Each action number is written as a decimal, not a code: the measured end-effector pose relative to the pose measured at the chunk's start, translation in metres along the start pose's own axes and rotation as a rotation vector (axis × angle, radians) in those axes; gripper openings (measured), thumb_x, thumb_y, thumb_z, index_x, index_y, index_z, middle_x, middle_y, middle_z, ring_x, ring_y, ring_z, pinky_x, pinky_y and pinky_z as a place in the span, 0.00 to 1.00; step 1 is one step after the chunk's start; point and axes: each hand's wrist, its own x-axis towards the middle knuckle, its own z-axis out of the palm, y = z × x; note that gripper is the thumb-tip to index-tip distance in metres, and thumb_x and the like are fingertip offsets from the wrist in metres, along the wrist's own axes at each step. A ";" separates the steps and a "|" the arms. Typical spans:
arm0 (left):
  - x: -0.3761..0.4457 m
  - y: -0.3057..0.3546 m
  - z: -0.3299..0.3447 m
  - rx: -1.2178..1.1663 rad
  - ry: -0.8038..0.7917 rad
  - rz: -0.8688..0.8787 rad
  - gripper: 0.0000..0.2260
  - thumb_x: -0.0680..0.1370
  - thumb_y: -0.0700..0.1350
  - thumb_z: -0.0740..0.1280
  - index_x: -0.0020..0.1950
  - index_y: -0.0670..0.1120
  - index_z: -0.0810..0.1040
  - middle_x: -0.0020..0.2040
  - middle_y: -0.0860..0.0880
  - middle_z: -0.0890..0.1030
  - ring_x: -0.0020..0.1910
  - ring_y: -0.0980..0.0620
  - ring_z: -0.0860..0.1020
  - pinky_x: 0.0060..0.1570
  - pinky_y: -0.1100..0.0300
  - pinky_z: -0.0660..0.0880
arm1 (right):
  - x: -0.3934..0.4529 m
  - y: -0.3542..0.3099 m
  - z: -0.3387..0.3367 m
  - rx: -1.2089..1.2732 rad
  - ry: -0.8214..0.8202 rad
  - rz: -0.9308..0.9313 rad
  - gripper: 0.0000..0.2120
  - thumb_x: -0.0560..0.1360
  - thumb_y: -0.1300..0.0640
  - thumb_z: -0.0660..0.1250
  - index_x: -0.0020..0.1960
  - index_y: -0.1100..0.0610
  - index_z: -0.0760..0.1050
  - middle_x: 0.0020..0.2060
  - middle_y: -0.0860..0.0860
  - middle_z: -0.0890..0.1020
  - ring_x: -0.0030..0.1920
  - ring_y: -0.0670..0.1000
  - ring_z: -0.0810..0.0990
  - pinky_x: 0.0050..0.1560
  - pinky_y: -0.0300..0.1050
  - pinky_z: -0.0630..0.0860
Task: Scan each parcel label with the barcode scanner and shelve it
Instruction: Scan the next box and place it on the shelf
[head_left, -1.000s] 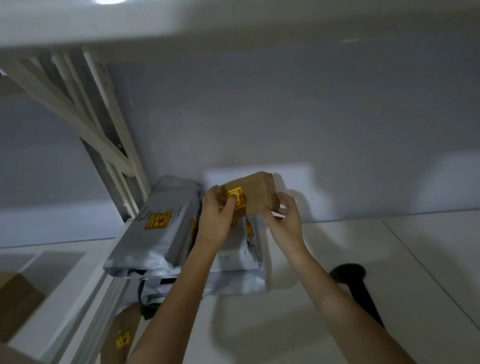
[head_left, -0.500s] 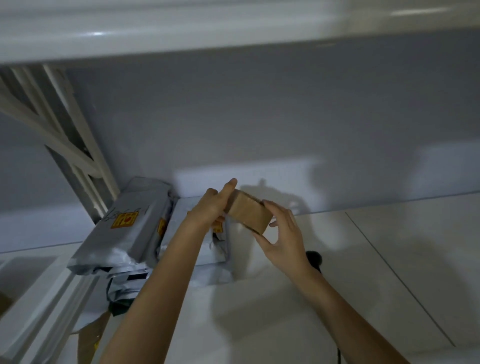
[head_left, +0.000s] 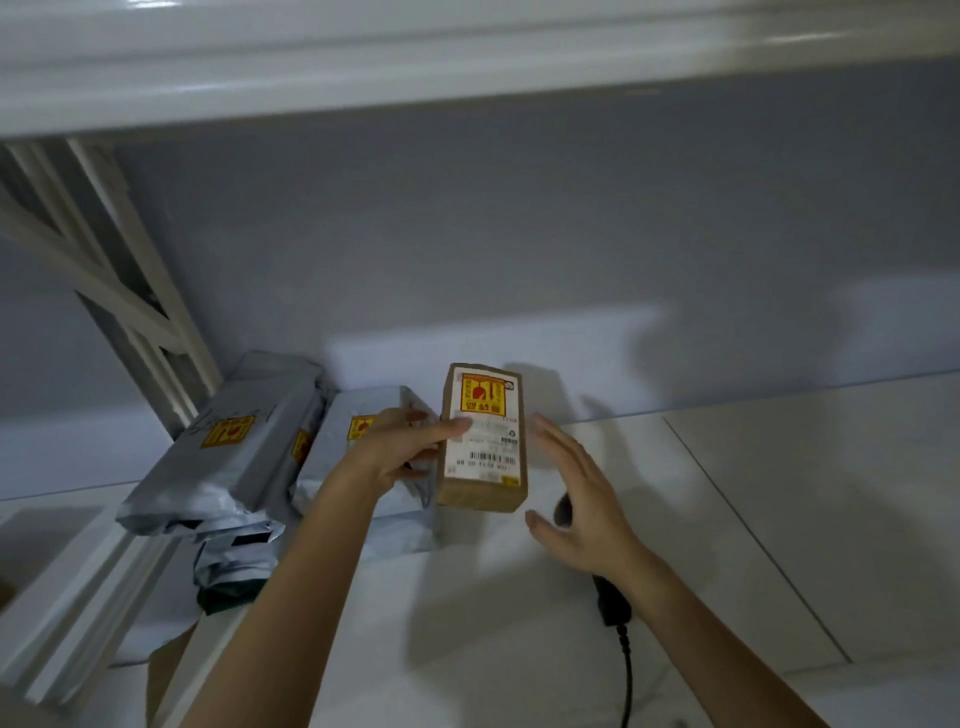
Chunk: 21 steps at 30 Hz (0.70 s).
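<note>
Box (head_left: 483, 441) sits upright-ish on the shelf (head_left: 779, 493), leaning against the grey mailer bags (head_left: 249, 447) near the shelf's back edge, label side toward us, long axis running front to back. Our left hand (head_left: 400, 449) holds it: thumb across the label, fingers (head_left: 415, 415) curled behind the left face. Right hand (head_left: 576, 493) is just beside the box's right face, not touching, fingers spread and relaxed, holding nothing. Scanner (head_left: 610, 597) lies on the shelf directly under our right wrist, so we'd judge the right hand nearer for the pickup. Hidden: the scanner's head and trigger, mostly covered by the right hand; cable (head_left: 626, 680) runs off the bottom edge. Barcode text is too blurred to read.
</note>
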 end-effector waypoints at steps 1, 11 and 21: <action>-0.003 -0.004 0.004 -0.050 0.000 0.018 0.32 0.67 0.50 0.76 0.67 0.41 0.70 0.50 0.46 0.84 0.51 0.48 0.82 0.46 0.54 0.79 | -0.003 -0.003 -0.004 0.173 -0.005 0.144 0.36 0.70 0.51 0.66 0.74 0.47 0.54 0.74 0.44 0.60 0.71 0.43 0.62 0.70 0.38 0.62; -0.027 -0.040 0.049 -0.268 -0.037 -0.006 0.36 0.67 0.43 0.76 0.72 0.44 0.64 0.55 0.44 0.82 0.53 0.46 0.81 0.50 0.53 0.77 | -0.011 -0.006 -0.021 0.711 -0.171 0.711 0.24 0.71 0.51 0.70 0.64 0.53 0.68 0.56 0.51 0.81 0.52 0.48 0.82 0.47 0.39 0.80; -0.057 0.021 0.074 1.630 0.056 0.803 0.44 0.68 0.60 0.71 0.77 0.50 0.52 0.78 0.48 0.56 0.77 0.49 0.49 0.73 0.47 0.37 | -0.024 0.005 -0.049 0.447 -0.370 0.491 0.28 0.62 0.58 0.78 0.60 0.49 0.73 0.53 0.47 0.80 0.54 0.45 0.80 0.54 0.40 0.76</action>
